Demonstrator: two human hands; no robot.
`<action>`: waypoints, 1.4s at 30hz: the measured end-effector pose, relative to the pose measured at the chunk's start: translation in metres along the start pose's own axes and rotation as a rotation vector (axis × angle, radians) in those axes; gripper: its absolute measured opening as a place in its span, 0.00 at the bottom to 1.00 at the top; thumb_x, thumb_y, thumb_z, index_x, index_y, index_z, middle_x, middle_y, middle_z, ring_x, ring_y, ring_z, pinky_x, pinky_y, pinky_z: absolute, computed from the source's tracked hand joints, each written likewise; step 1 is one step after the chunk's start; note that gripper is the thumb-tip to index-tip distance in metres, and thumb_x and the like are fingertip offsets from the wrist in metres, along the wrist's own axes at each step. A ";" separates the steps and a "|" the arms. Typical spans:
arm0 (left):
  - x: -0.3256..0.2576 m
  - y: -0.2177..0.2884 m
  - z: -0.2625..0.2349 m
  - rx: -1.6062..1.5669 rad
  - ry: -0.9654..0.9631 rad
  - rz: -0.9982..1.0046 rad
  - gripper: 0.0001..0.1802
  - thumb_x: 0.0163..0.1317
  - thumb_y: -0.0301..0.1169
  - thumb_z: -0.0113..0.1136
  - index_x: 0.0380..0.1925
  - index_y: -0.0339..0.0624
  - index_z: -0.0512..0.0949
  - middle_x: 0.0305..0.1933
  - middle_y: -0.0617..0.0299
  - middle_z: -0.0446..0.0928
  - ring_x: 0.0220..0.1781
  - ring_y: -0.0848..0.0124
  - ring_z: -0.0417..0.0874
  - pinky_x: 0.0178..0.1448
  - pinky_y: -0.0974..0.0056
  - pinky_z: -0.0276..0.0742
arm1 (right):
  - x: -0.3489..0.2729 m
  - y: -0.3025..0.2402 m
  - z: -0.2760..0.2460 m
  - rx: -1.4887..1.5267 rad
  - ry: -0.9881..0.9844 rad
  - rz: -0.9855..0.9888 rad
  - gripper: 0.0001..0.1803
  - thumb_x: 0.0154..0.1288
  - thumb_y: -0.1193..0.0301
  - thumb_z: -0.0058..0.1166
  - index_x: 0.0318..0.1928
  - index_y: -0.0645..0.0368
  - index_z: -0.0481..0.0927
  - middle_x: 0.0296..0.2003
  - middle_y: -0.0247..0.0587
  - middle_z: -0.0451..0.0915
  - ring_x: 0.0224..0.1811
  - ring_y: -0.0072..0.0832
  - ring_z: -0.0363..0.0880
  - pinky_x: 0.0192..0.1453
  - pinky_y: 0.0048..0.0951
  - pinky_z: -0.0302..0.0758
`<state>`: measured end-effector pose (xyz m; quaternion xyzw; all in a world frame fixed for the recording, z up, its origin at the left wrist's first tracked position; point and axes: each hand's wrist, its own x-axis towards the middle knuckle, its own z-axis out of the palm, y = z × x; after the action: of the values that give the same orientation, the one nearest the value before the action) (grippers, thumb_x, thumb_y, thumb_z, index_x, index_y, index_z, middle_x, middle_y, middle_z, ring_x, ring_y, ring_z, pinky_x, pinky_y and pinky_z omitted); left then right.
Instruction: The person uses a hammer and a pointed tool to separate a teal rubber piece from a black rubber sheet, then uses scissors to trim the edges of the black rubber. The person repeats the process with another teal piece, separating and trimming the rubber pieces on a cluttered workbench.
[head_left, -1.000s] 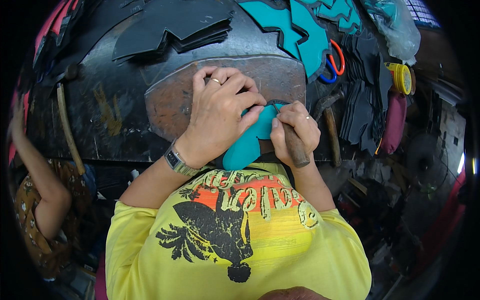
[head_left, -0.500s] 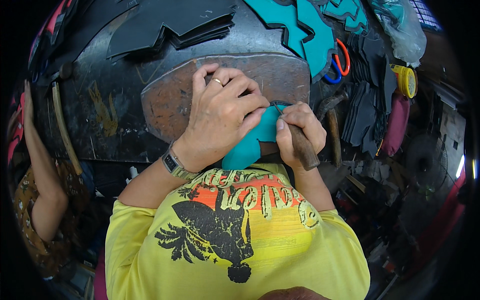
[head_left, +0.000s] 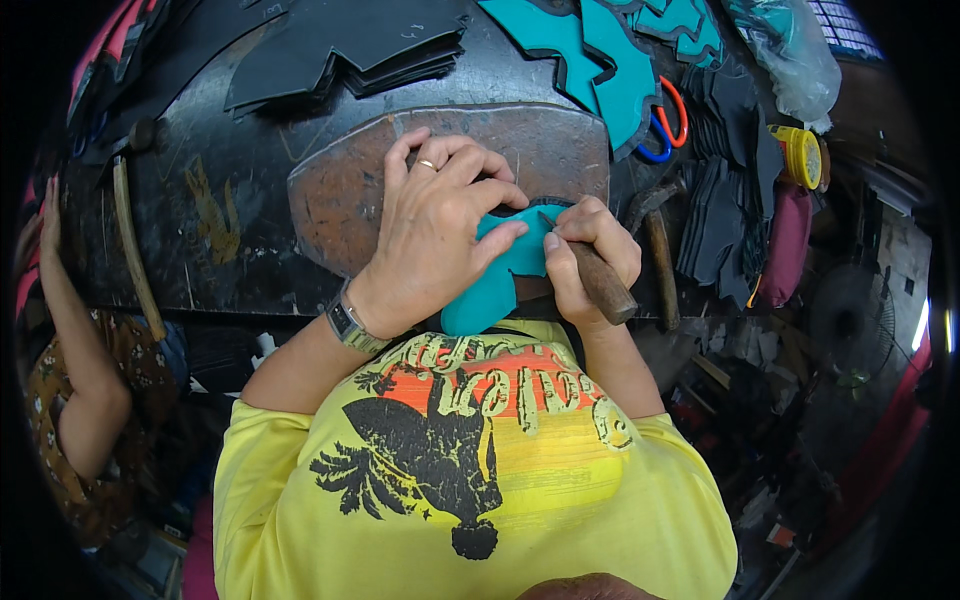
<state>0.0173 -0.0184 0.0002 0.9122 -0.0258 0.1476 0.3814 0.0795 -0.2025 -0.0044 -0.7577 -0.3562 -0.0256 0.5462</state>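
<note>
A teal material piece [head_left: 482, 302] with a dark edge lies on a worn brown board [head_left: 335, 215] in front of me. My left hand [head_left: 432, 222] rests over its left part, fingers bent and spread, the thumb apart from the index finger. In my right hand [head_left: 597, 243] is a wooden-handled awl [head_left: 604, 284], gripped near the front of its handle. Its thin dark tip points up and left and meets the teal surface near the dark far edge. Part of the piece is hidden under my left hand.
Beside my right hand lies a hammer [head_left: 660, 255]; another hammer [head_left: 128, 225] is at left. Stacked black pieces [head_left: 350, 60], teal pieces [head_left: 625, 85], scissor handles [head_left: 676, 112] and a yellow container [head_left: 799, 157] surround the board. Another person's arm [head_left: 82, 330] is at far left.
My left thumb and index finger have separated from their pinch at the teal piece's edge. The awl tip has shifted slightly left and now shows clearly on the teal surface.
</note>
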 end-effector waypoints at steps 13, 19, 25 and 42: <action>-0.001 -0.001 0.002 -0.021 0.013 0.032 0.07 0.53 0.34 0.75 0.32 0.51 0.89 0.42 0.70 0.81 0.57 0.67 0.77 0.74 0.43 0.54 | -0.003 0.002 0.000 0.069 0.110 -0.028 0.07 0.54 0.83 0.60 0.32 0.64 0.76 0.26 0.46 0.78 0.25 0.35 0.78 0.33 0.31 0.76; -0.002 -0.001 0.003 -0.019 0.010 0.030 0.07 0.52 0.34 0.75 0.32 0.51 0.88 0.42 0.69 0.81 0.57 0.67 0.77 0.75 0.43 0.53 | -0.001 0.002 0.002 0.000 0.068 -0.024 0.06 0.54 0.82 0.60 0.31 0.64 0.76 0.25 0.45 0.78 0.25 0.35 0.80 0.32 0.31 0.77; -0.002 -0.002 0.002 -0.003 0.015 0.035 0.08 0.53 0.35 0.76 0.34 0.52 0.89 0.41 0.70 0.81 0.57 0.67 0.77 0.73 0.43 0.57 | 0.000 0.000 0.004 -0.056 0.035 -0.026 0.06 0.52 0.83 0.60 0.29 0.64 0.75 0.24 0.46 0.76 0.23 0.36 0.78 0.31 0.33 0.76; -0.027 0.014 -0.026 0.183 -0.039 -0.084 0.26 0.54 0.35 0.77 0.53 0.42 0.82 0.54 0.58 0.77 0.56 0.58 0.78 0.62 0.55 0.70 | 0.002 -0.002 0.006 -0.095 0.031 -0.037 0.07 0.52 0.82 0.58 0.28 0.62 0.73 0.23 0.45 0.73 0.22 0.40 0.76 0.30 0.35 0.73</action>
<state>-0.0175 -0.0123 0.0191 0.9463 0.0186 0.1152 0.3015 0.0778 -0.1956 -0.0039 -0.7756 -0.3603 -0.0644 0.5143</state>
